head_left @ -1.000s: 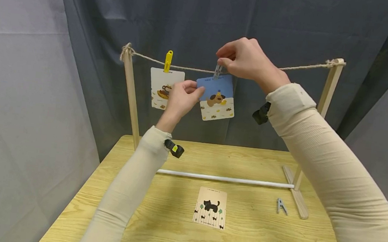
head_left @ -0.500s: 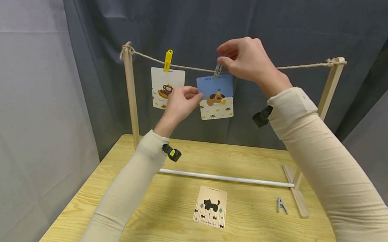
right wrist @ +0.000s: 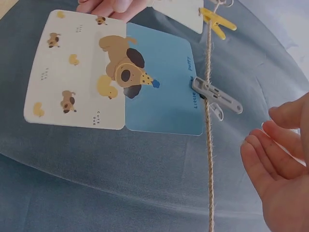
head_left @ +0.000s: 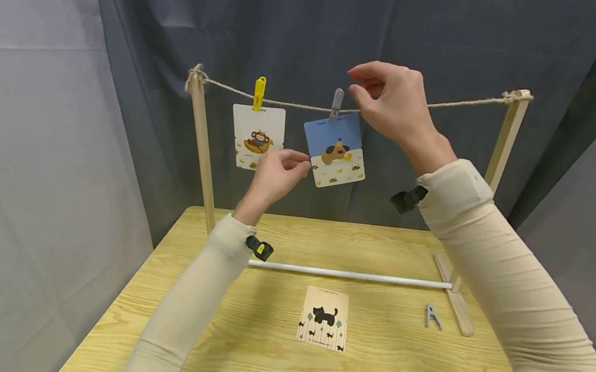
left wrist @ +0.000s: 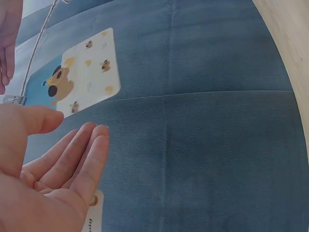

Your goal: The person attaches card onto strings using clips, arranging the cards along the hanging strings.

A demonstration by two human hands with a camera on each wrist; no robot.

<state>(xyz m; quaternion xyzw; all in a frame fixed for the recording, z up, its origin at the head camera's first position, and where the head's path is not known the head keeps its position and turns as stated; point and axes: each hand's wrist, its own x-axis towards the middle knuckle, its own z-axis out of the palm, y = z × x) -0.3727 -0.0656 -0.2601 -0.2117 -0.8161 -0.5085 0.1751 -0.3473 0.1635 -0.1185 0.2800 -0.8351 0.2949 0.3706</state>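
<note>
A blue and white puppy card (head_left: 335,149) hangs slightly tilted from a rope (head_left: 305,106), clipped by a grey clothespin (right wrist: 217,95). My right hand (head_left: 394,102) is just right of that clothespin, with a gap between thumb and fingers and nothing held. Low at the card's left edge is my left hand (head_left: 277,178); in the left wrist view its thumb and fingers stand apart with nothing between them. To the left, a white monkey card (head_left: 258,128) hangs under a yellow clothespin (head_left: 259,93), its lower corner overlapped by the left hand.
Wooden posts (head_left: 202,147) carry the rope, joined low down by a white rod (head_left: 349,274). On the wooden table (head_left: 393,369) lie a black cat card (head_left: 323,319) and another grey clothespin (head_left: 433,316). Dark curtain (head_left: 303,25) hangs behind.
My right hand has let go of the grey clothespin and moved right, leaving it clipped on rope and card. My left hand has slid down along the puppy card's left edge.
</note>
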